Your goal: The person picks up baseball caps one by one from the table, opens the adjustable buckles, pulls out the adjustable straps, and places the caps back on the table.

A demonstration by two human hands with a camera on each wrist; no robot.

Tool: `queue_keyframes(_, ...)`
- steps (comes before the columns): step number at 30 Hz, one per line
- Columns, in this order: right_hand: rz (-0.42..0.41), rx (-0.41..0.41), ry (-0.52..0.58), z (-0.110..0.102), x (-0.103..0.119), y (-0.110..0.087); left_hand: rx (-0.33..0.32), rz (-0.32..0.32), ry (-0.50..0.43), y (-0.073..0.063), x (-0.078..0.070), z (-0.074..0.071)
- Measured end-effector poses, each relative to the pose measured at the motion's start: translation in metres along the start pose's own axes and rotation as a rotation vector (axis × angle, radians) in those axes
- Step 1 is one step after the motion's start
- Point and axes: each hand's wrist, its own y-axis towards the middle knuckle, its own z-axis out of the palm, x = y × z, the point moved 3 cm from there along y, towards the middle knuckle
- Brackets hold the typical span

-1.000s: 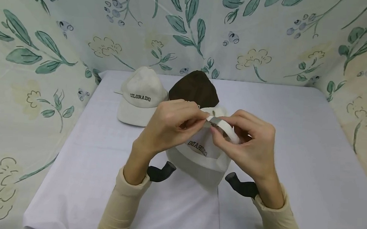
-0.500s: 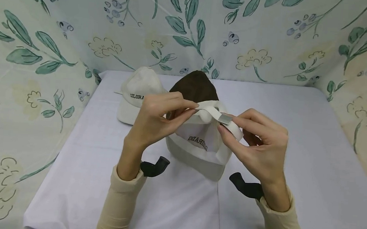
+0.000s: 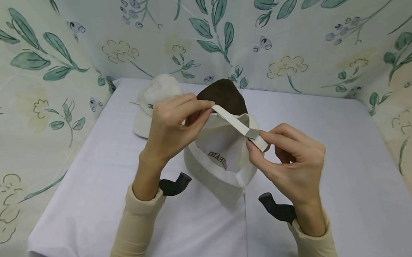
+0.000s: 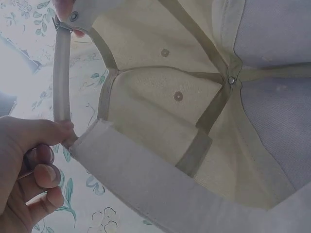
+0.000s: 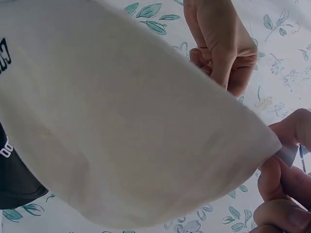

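A white baseball cap (image 3: 222, 147) hangs between my hands over the table, its inside facing me and its brim (image 3: 210, 179) low in front. My left hand (image 3: 176, 127) pinches the left end of the back strap (image 3: 231, 119) between thumb and fingertips. At the strap's other end, thumb and fingers of my right hand (image 3: 291, 160) pinch it at a flat metal buckle (image 3: 252, 134). The left wrist view shows the strap (image 4: 62, 82) stretched straight across the cap's back opening. The outside of the crown (image 5: 136, 136) fills much of the right wrist view.
Behind the held cap, a dark brown cap (image 3: 223, 94) sits on the white-covered table (image 3: 330, 150). Another white cap (image 3: 160, 89) stands to its left, partly hidden by my left hand. Leaf-printed cloth (image 3: 211, 35) hangs around the back and sides.
My hands have moved apart, the left going left and up. The strap, curled at first, is now drawn straight, with a longer length showing left of the buckle. The cap has tilted slightly.
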Motion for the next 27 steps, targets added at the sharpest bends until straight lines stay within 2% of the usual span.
queue_keyframes(2,0.002,-0.004,0.002,-0.001,0.000,0.000,-0.002,-0.011,-0.013,0.001,0.000,0.001)
queue_keyframes(6,0.003,0.001,0.017,-0.002,-0.001,0.000,0.018,-0.019,-0.100,0.002,-0.001,0.002)
queue_keyframes(11,-0.021,0.057,0.030,0.000,-0.002,0.000,0.046,0.025,-0.185,0.003,-0.004,0.009)
queue_keyframes(21,-0.048,0.103,0.030,0.002,-0.003,0.000,0.030,0.087,-0.171,0.001,-0.005,0.011)
queue_keyframes(27,-0.050,0.135,-0.044,0.006,-0.004,-0.002,0.000,0.129,-0.151,0.002,-0.010,0.012)
